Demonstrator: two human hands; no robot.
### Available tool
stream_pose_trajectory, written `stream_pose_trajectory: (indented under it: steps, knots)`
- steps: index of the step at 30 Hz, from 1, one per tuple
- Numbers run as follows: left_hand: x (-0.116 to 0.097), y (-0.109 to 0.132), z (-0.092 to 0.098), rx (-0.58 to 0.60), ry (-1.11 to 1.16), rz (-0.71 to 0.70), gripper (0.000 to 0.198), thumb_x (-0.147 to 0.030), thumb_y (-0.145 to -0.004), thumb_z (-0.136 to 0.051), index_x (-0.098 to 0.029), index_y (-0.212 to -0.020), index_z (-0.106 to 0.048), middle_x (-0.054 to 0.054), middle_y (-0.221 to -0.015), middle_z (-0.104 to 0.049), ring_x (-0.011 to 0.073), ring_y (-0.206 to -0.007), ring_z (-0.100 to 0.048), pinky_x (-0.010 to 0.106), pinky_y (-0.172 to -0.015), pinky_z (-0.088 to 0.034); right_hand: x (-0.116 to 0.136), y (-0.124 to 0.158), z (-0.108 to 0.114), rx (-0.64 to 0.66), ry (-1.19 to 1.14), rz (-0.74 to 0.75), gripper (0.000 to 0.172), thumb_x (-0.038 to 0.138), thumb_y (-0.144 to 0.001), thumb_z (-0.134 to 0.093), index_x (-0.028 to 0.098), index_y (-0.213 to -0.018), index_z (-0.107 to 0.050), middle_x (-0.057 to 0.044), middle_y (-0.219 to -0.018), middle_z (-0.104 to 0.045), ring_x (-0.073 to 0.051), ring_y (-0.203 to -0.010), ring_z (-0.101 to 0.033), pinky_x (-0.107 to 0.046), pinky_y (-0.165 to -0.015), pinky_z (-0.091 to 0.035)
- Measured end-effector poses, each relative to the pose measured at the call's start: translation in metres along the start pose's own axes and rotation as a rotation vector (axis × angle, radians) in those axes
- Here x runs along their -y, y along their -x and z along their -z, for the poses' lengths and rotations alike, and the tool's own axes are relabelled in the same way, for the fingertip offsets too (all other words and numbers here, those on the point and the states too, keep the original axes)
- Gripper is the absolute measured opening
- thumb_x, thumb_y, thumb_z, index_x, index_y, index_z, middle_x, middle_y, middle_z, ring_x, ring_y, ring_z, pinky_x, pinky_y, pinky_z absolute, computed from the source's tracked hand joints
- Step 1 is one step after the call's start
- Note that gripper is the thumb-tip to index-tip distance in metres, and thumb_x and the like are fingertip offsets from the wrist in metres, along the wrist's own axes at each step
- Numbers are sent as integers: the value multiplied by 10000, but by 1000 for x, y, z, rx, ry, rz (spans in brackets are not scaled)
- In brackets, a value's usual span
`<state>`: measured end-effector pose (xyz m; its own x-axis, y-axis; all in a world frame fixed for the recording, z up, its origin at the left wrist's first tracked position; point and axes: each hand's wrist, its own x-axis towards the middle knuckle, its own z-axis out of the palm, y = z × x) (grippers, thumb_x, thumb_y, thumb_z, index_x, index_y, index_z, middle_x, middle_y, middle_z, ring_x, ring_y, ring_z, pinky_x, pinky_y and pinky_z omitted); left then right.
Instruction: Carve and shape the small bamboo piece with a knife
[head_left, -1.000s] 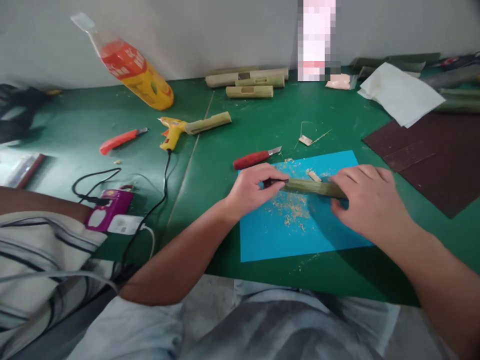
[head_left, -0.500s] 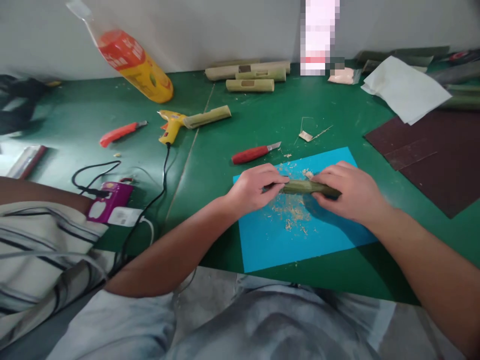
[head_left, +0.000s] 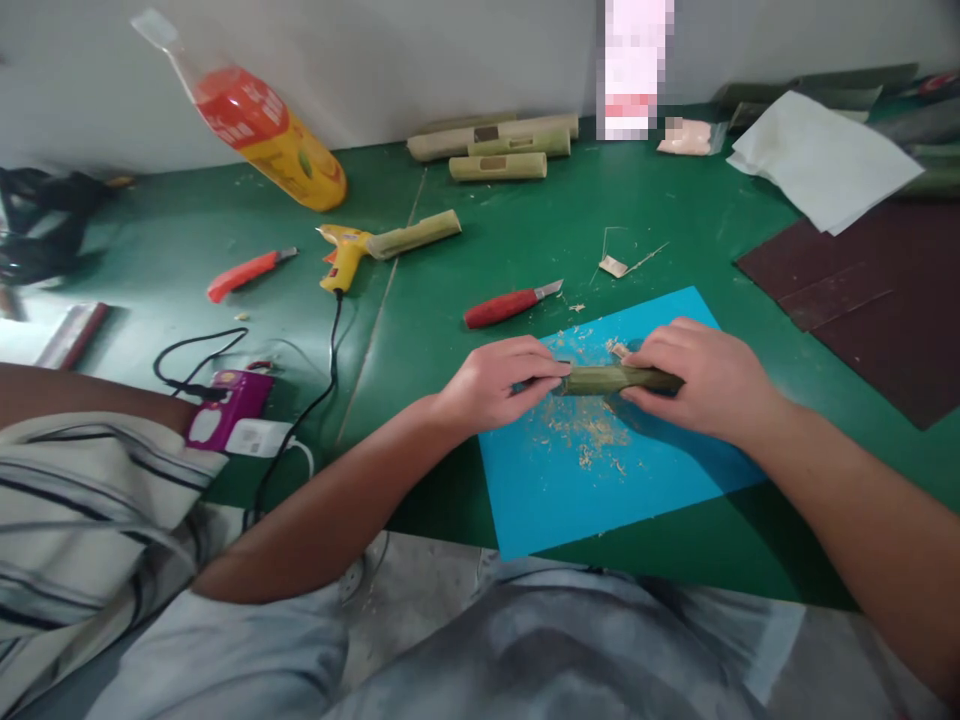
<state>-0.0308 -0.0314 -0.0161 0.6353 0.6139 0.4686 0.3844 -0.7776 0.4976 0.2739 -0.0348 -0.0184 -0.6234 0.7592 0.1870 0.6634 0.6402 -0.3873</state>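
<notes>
A green bamboo tube (head_left: 600,380) is held level above a blue sheet (head_left: 540,510) strewn with pale shavings (head_left: 589,435). My right hand (head_left: 694,375) is closed around the tube's right part, thumb below and fingers above. My left hand (head_left: 506,380) pinches the tube's left end between fingertips and thumb; the fingers cover part of that end. A small pale bamboo piece (head_left: 619,350) shows beside my right fingertips; I cannot tell whether it touches them. Beyond my left hand lies a red-handled carving knife (head_left: 510,307), its blade pointing right.
Left on the green table lie a yellow glue gun (head_left: 343,258), a red utility knife (head_left: 247,275) and a purple power strip (head_left: 232,405) with cables. Bamboo tubes (head_left: 499,167) and a yellow bottle (head_left: 292,160) stand or lie by the wall. A brown board (head_left: 892,310) is right.
My left fingers have shifted slightly left along the tube, baring more of its left end. The tube is turned a little, and the view has shifted slightly.
</notes>
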Motion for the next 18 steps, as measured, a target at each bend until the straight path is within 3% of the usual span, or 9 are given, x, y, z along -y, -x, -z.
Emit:
stream_pose_trajectory:
  steps: [4, 9, 18]
  knots:
    - [3, 5, 3, 54, -22, 10, 181, -239, -1015, -670, -207, -1104, -823, 71, -1010, -825, 162, -911, -792, 282, -869, -664, 1, -1, 0, -21, 3, -1, 241, 434, -959, -667, 234, -1042, -774, -76, -990, -760, -260, -940, -635, -384, -780, -460]
    - [-2, 2, 5, -16, -8, 94, 189, -224, -1006, -684, -228, -1126, -829, 58, -1045, -830, 160, -923, -790, 265, -851, -658, 1, -1, 2, 15, 2, -3, 248, 444, -966, -654, 233, -1029, -768, -75, -959, -745, -261, -917, -629, -387, -752, -449]
    - [1, 1, 1, 83, -128, -91, 223, -220, -1041, -626, -202, -1191, -790, 82, -1028, -798, 173, -903, -768, 291, -819, -647, 1, -2, 1, -5, -1, 8, 247, 442, -953, -661, 233, -1022, -774, -79, -946, -731, -256, -904, -618, -377, -748, -436]
